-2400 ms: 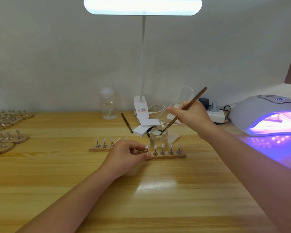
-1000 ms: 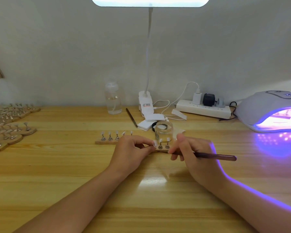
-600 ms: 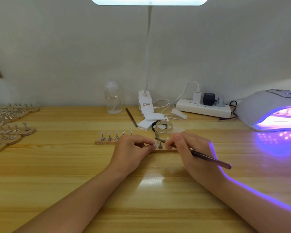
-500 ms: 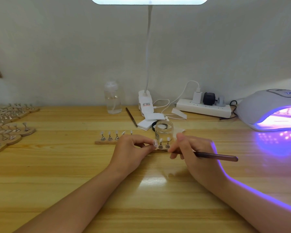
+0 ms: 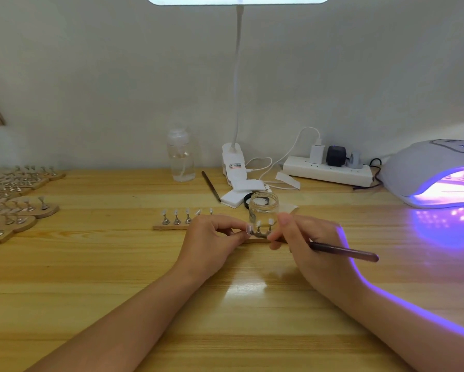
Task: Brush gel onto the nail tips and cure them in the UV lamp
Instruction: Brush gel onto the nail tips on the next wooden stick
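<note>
right hand (image 5: 306,237) pinching brush (image 5: 343,250), left hand (image 5: 212,237) steadying nail tips (image 5: 259,224)

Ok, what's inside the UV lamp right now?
The UV lamp is lit purple, and a wooden strip with small stands lies inside near the opening. Anything deeper is hidden by the hood and cut off at the frame edge.

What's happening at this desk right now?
A person is coating nail tips on a wooden holder strip. The left hand steadies one tip while the right hand holds a brush at it. An open glass jar stands just behind; the UV lamp glows purple at right.
</note>
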